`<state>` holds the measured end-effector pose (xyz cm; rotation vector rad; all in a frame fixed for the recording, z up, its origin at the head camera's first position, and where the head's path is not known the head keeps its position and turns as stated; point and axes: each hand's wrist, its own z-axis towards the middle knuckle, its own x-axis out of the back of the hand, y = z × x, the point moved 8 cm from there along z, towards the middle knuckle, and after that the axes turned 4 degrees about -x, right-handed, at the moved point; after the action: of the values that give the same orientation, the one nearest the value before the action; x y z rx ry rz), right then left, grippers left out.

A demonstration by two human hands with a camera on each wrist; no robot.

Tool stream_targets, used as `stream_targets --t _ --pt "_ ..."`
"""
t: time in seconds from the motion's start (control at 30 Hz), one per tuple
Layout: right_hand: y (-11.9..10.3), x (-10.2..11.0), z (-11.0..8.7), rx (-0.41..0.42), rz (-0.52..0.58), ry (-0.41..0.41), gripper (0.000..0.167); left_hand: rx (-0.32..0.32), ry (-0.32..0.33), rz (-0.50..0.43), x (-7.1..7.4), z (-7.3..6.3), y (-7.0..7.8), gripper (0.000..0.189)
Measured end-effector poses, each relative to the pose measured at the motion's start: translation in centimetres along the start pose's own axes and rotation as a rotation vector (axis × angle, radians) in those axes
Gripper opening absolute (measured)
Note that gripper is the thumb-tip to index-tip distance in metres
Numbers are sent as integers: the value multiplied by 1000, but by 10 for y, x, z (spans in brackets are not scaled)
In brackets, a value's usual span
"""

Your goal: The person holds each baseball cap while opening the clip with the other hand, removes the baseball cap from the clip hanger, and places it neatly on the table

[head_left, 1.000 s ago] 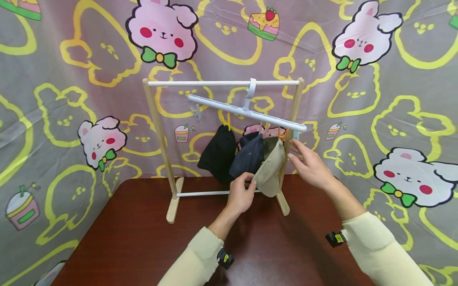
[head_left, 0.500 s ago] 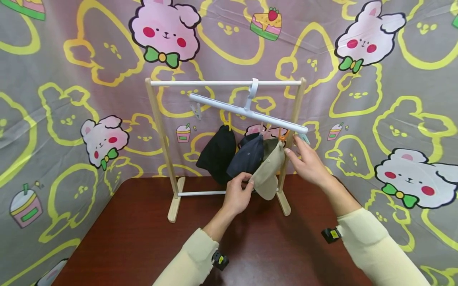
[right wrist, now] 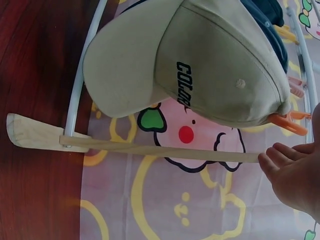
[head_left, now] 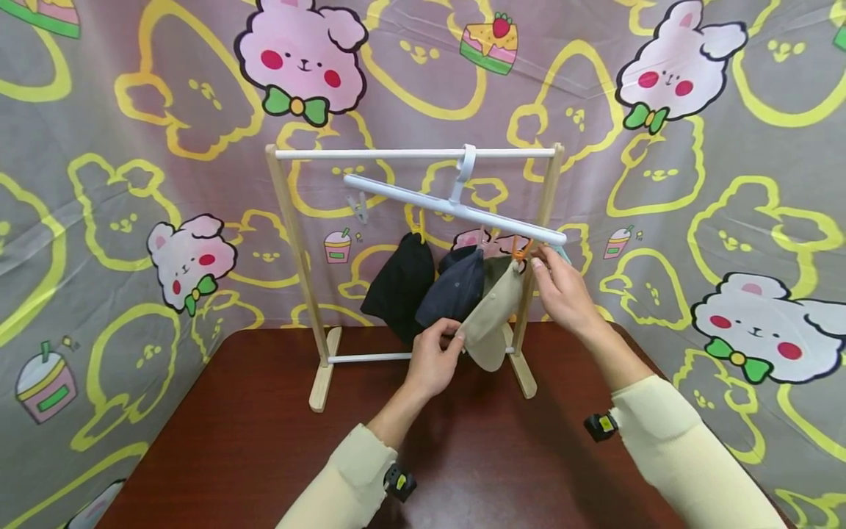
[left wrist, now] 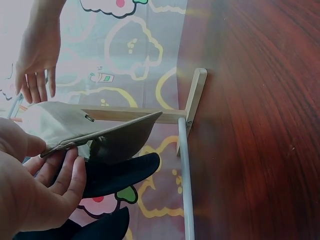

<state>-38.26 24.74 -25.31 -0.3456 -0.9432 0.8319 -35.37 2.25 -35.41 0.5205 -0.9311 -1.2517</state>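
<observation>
My left hand point(head_left: 432, 360) pinches the lower edge of a beige baseball cap point(head_left: 492, 301) between thumb and fingers. An orange clip point(head_left: 520, 250) holds the cap's top under the right end of a tilted white hanger point(head_left: 456, 209). Beside that clip is my right hand point(head_left: 565, 290), its fingers loosely extended; the right wrist view shows them apart from the orange clip. Dark lettering point(right wrist: 184, 82) marks the cap's side. Left of it hang a navy cap point(head_left: 456, 290) from a pink clip point(head_left: 487, 239) and a black cap point(head_left: 399, 286) from a yellow clip point(head_left: 418, 224).
The hanger hooks over the white top rail point(head_left: 370, 154) of a wooden-legged rack on a dark red-brown table point(head_left: 264, 455). A clear clip point(head_left: 359, 207) hangs at the hanger's left end and a light blue clip point(head_left: 562, 252) at its right. A patterned cloth point(head_left: 165, 264) stands behind.
My right hand has moved left toward the orange clip, and the light blue clip beside it has tilted. My left hand has drawn the beige cap's lower edge slightly left.
</observation>
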Motion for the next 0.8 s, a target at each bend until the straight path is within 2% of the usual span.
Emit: stream_targets --t 0.27,0.57,0.8 --pt "1 -6 6 8 -18 30 46 10 -3 -14 6 -3 -1 11" --pt "-6 -1 10 1 -49 204 38 29 -33 -71 5 -6 -5 11" --pt "-11 -1 15 -18 -94 260 32 36 -66 -84 7 -8 -2 13"
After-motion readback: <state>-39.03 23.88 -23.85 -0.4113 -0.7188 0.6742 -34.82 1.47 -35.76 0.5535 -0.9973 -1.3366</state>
